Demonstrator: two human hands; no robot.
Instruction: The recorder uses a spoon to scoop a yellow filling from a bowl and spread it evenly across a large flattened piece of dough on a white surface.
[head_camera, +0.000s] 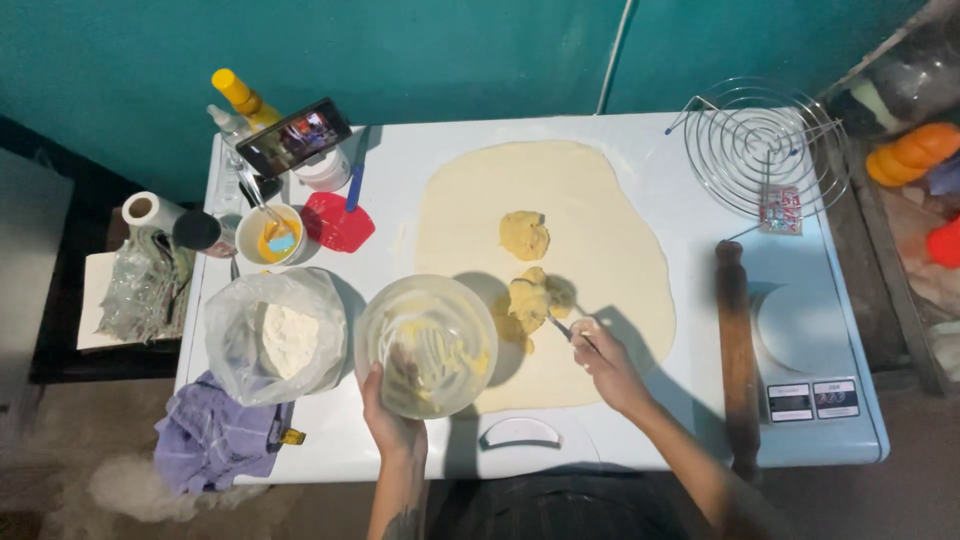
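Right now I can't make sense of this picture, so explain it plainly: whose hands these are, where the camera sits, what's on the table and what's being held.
One camera, worn on a person's head, looks down at their own bare hands over a white table. The left hand holds a clear bowl smeared with yellow filling. The right hand holds a utensil whose tip meets yellow dollops on a rolled-out dough sheet. Nearby: a bag of flour, a rolling pin, a wire rack, a kitchen scale and a phone.
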